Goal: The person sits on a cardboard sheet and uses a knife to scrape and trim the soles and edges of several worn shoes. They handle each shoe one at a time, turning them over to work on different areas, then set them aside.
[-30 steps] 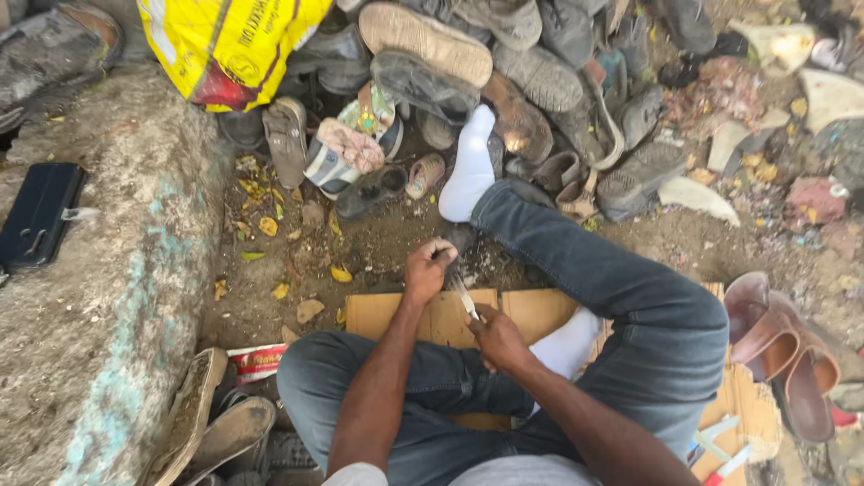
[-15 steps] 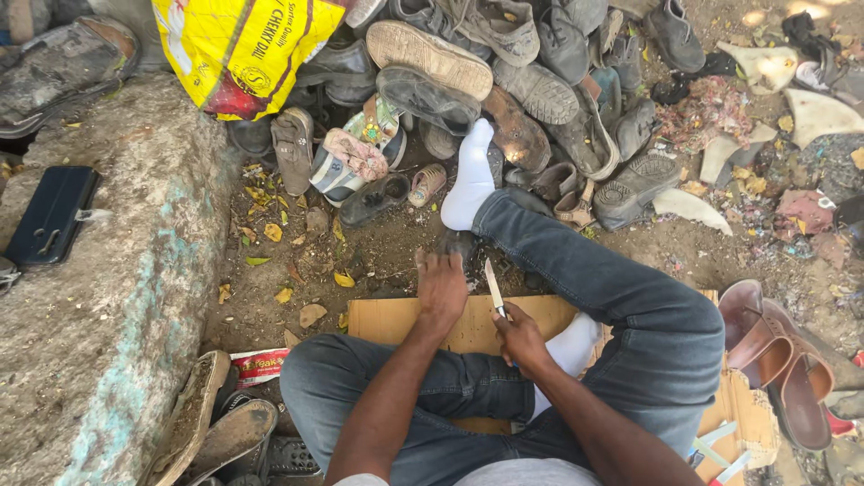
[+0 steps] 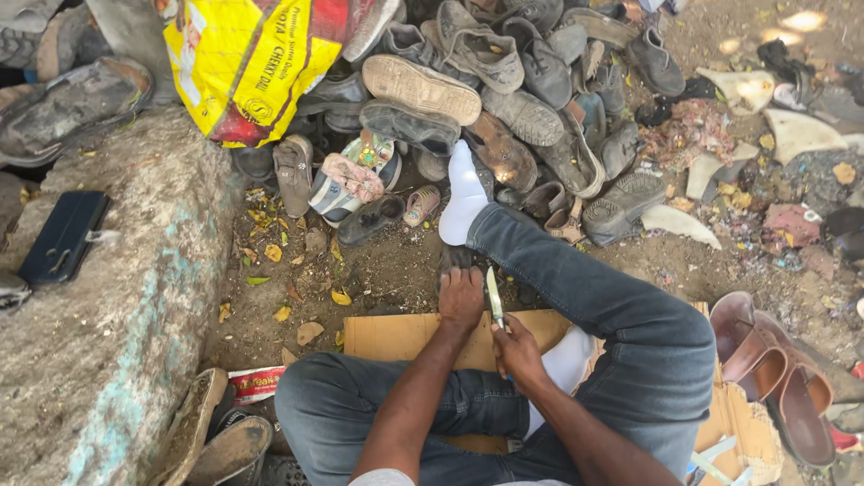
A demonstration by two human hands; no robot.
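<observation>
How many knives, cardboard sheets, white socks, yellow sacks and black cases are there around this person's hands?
Knife, held in the right hand: 1
Cardboard sheet: 1
White socks: 2
Yellow sack: 1
Black case on the stone slab: 1
Total: 6

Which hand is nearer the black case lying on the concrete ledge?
Left. The left hand presses down at the cardboard's far edge, on the side of the black case. The right hand, gripping the knife, sits farther away.
</observation>
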